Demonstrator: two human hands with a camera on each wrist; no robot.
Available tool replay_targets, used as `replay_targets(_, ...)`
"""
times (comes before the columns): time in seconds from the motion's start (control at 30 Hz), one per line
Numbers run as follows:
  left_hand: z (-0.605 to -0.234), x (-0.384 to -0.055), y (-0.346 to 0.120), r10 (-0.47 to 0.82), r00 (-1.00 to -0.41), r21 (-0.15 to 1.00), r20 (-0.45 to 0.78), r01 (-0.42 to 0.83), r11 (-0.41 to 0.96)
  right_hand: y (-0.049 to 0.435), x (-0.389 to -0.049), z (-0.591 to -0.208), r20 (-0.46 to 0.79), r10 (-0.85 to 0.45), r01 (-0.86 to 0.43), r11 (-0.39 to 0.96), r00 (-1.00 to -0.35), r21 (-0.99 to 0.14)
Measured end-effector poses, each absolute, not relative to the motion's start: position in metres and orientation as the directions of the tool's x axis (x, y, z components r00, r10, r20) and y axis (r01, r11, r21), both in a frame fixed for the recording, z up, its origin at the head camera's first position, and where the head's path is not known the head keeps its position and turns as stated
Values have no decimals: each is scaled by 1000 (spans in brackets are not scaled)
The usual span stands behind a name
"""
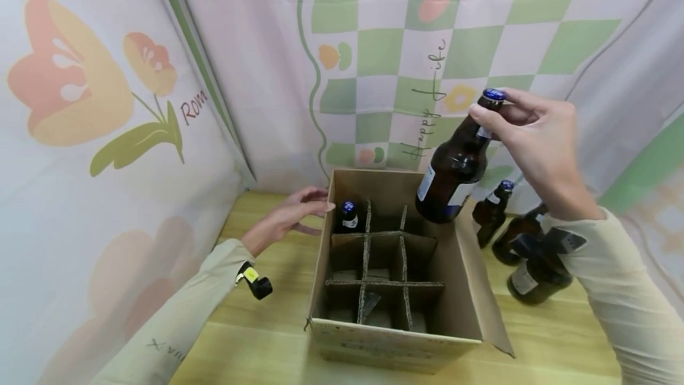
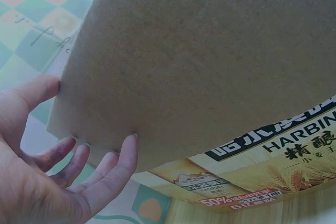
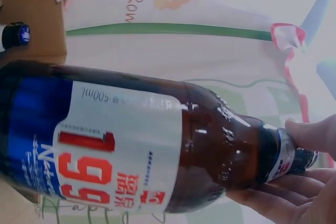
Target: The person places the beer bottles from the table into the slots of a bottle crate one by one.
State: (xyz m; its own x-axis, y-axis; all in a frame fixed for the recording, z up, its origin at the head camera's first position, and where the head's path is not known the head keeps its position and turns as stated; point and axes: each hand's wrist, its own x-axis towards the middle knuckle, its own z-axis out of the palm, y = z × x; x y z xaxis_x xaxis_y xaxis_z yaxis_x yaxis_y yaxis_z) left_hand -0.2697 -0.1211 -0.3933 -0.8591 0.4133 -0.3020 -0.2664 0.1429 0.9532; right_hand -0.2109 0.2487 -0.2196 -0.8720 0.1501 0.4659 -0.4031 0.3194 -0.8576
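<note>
My right hand [image 1: 540,135] grips a brown glass beer bottle [image 1: 454,174] by its neck, just under the blue cap. The bottle hangs tilted over the far right corner of a cardboard box [image 1: 467,278], and its white, blue and red label [image 3: 123,145] faces the right wrist camera. With fingers spread, my left hand [image 1: 291,215] rests its fingertips against the box's outer left side [image 2: 184,66], near the top rim. Inside the box, cardboard dividers [image 1: 382,283] form several compartments. One blue-capped bottle [image 1: 349,218] stands in the far left compartment.
Several more brown bottles [image 1: 488,215] stand on the wooden table [image 1: 267,331] to the right of the box, partly behind my right forearm. A box flap [image 1: 488,296] folds outward on that side. Patterned curtains [image 1: 267,64] hang behind and at the left.
</note>
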Motion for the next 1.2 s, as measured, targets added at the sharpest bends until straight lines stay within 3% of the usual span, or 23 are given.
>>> replay_targets(0.23,-393,-270,-119,410,-861,954,-300,-265,141,238,-227,-224,437,76,-396,307,-896,-865)
replay_targets(0.67,-395,-268,-121,400,-864,952,-306,-268,149,211,-261,-257,361,14,-300,526,-933,-796)
replay_targets(1.2,-396,-265,-125,407,-860,952,-307,-267,152,183,-280,-283,320,-131,-317,697,-938,-643)
